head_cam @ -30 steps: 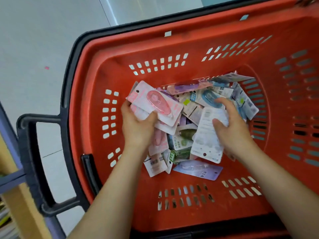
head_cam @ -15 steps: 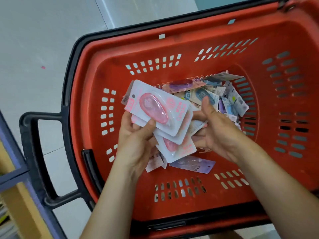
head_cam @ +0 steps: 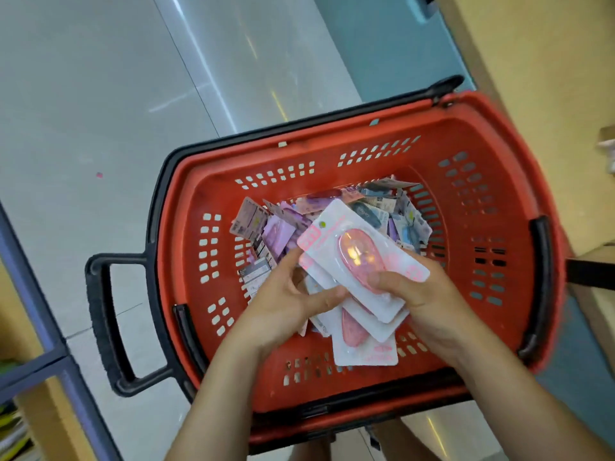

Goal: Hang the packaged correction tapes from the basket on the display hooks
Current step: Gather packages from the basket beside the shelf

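While over the basket (head_cam: 332, 154), left hand (head_cam: 283, 304), right hand (head_cam: 422, 297): fingers round pink packs (head_cam: 359, 257), lengthwise upper-left to lower-right.

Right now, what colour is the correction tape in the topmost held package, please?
The correction tape is pink, on a white card; head view.

Out past the left hand (head_cam: 283, 304) lies pale grey floor (head_cam: 83, 94), with a pink speck (head_cam: 99, 175) well off to that hand's left. Nearer, left of and below the same hand, a blue-grey shelf frame (head_cam: 40, 294) runs aslant — yellow boards (head_cam: 43, 410) sit within it. Up and to the right of the right hand (head_cam: 422, 294) stands a yellow wall (head_cam: 539, 44), a teal strip (head_cam: 372, 44) of floor beside it. A black bar (head_cam: 589, 277) juts in from the far right of that hand.
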Available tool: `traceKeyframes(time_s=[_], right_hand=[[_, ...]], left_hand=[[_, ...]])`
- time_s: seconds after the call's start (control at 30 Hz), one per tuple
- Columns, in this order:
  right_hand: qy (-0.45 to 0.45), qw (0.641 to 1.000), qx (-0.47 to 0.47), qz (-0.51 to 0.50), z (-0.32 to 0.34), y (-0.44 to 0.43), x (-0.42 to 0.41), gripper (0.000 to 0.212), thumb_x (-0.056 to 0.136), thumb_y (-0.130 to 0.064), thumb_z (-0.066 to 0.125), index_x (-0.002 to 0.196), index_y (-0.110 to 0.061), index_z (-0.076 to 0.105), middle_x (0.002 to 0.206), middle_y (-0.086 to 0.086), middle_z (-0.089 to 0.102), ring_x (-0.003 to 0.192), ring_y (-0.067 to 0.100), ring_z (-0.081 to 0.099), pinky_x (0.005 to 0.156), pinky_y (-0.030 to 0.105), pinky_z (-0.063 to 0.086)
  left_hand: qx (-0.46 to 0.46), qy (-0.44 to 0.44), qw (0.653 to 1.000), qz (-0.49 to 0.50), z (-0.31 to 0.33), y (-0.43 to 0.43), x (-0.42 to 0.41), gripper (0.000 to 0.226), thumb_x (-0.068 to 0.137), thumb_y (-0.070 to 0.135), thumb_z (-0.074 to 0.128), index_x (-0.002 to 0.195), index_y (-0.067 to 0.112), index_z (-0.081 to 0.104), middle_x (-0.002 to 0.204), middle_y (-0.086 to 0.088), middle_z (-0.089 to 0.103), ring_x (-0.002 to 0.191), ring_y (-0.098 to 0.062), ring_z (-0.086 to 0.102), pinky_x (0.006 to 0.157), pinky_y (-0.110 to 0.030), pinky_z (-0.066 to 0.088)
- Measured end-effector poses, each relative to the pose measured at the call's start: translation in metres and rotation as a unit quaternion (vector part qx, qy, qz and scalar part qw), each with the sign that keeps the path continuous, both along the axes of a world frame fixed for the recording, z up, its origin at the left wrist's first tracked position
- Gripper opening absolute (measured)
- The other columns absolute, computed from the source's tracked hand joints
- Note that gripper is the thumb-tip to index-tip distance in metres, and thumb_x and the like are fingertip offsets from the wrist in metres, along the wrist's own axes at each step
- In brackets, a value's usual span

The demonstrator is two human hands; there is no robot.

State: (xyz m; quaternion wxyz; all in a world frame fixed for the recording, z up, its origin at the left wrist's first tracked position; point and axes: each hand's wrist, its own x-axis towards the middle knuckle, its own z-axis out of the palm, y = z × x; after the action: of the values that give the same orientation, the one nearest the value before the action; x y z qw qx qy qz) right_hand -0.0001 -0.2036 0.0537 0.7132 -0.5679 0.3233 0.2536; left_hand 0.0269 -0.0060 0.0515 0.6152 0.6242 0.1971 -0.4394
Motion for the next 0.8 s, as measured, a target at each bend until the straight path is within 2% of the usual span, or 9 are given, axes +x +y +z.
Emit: traceKeyframes(time_s=[0.07, 0.17, 0.33, 0.4, 0.47, 0.53, 0.63, 0.73, 0.8], right_hand=[[0.017, 0.996, 0.069, -0.049, 0.026, -0.015, 0.002, 0.049, 0.050, -0.026, 0.087, 0.096, -0.012, 0.077, 0.095, 0.013, 0.074, 0.081, 0.025, 0.069, 0.070, 0.033, 0.053], [0.029, 0.986, 0.132, -0.095, 0.071, -0.031, 0.004, 0.078, 0.036, -0.037, 0.095, 0.106, -0.010, 0.075, 0.104, 0.018, 0.071, 0.086, 0.030, 0.068, 0.080, 0.041, 0.053], [0.025, 0.955, 0.217, -0.202, 0.160, -0.051, 0.004, 0.061, 0.044, -0.032, 0.094, 0.099, -0.011, 0.076, 0.092, 0.012, 0.073, 0.074, 0.020, 0.071, 0.064, 0.028, 0.058], [0.004, 0.936, 0.244, -0.252, 0.195, -0.057, 0.000, 0.031, 0.072, -0.029, 0.076, 0.097, -0.011, 0.075, 0.085, 0.009, 0.071, 0.068, 0.015, 0.069, 0.058, 0.022, 0.055], [-0.024, 0.922, 0.266, -0.279, 0.226, -0.055, -0.003, 0.027, 0.087, -0.024, 0.056, 0.101, -0.012, 0.075, 0.085, 0.006, 0.072, 0.070, 0.012, 0.068, 0.057, 0.018, 0.054], [-0.055, 0.911, 0.276, -0.301, 0.253, -0.045, -0.005, 0.030, 0.091, -0.019, 0.050, 0.115, -0.011, 0.067, 0.089, 0.005, 0.071, 0.071, 0.011, 0.069, 0.052, 0.019, 0.053], [-0.130, 0.910, 0.229, -0.321, 0.285, -0.025, -0.011, 0.038, 0.095, -0.013, 0.051, 0.132, -0.017, 0.057, 0.097, 0.004, 0.068, 0.071, 0.010, 0.067, 0.053, 0.022, 0.053], [-0.181, 0.896, 0.184, -0.361, 0.314, -0.014, -0.025, 0.045, 0.089, -0.013, 0.058, 0.132, -0.025, 0.058, 0.118, 0.003, 0.069, 0.092, 0.013, 0.068, 0.064, 0.026, 0.057], [-0.212, 0.891, 0.159, -0.369, 0.334, -0.010, -0.036, 0.048, 0.091, -0.011, 0.058, 0.136, -0.028, 0.056, 0.131, 0.005, 0.064, 0.109, 0.017, 0.065, 0.078, 0.031, 0.058]], left_hand=[[0.018, -0.009, 0.998, -0.059, 0.029, 0.001, 0.014, 0.044, 0.078, 0.011, 0.081, 0.120, 0.013, 0.066, 0.112, -0.005, 0.074, 0.100, -0.017, 0.070, 0.072, -0.021, 0.055], [0.053, -0.043, 0.998, -0.011, 0.085, -0.015, 0.022, 0.023, 0.083, -0.005, 0.072, 0.104, 0.003, 0.073, 0.084, -0.007, 0.077, 0.066, -0.012, 0.070, 0.053, -0.017, 0.050], [0.138, -0.172, 0.963, 0.157, 0.185, -0.039, 0.014, 0.026, 0.083, -0.006, 0.071, 0.089, 0.019, 0.072, 0.079, -0.002, 0.075, 0.062, -0.013, 0.069, 0.054, -0.025, 0.052], [0.114, -0.200, 0.942, 0.244, 0.223, -0.039, 0.008, 0.027, 0.083, -0.003, 0.072, 0.091, 0.022, 0.076, 0.083, -0.003, 0.076, 0.070, -0.016, 0.071, 0.063, -0.029, 0.056], [0.074, -0.229, 0.929, 0.281, 0.260, -0.041, 0.003, 0.023, 0.082, -0.001, 0.072, 0.094, 0.017, 0.079, 0.090, -0.008, 0.076, 0.080, -0.016, 0.069, 0.073, -0.029, 0.055], [0.053, -0.295, 0.924, 0.238, 0.290, -0.045, -0.003, 0.021, 0.076, 0.002, 0.074, 0.087, 0.020, 0.080, 0.096, -0.005, 0.070, 0.088, -0.011, 0.065, 0.077, -0.022, 0.049], [0.054, -0.396, 0.914, 0.065, 0.318, -0.051, -0.015, 0.021, 0.070, 0.014, 0.084, 0.079, 0.032, 0.081, 0.111, 0.001, 0.064, 0.108, -0.010, 0.062, 0.088, -0.019, 0.047], [0.026, -0.401, 0.915, -0.033, 0.338, -0.045, -0.018, 0.028, 0.071, 0.010, 0.083, 0.080, 0.036, 0.081, 0.142, 0.008, 0.054, 0.131, -0.007, 0.050, 0.104, -0.026, 0.043], [-0.006, -0.396, 0.910, -0.118, 0.354, -0.041, -0.015, 0.035, 0.071, 0.003, 0.069, 0.085, 0.032, 0.082, 0.148, 0.010, 0.048, 0.133, -0.002, 0.048, 0.100, -0.018, 0.043]])
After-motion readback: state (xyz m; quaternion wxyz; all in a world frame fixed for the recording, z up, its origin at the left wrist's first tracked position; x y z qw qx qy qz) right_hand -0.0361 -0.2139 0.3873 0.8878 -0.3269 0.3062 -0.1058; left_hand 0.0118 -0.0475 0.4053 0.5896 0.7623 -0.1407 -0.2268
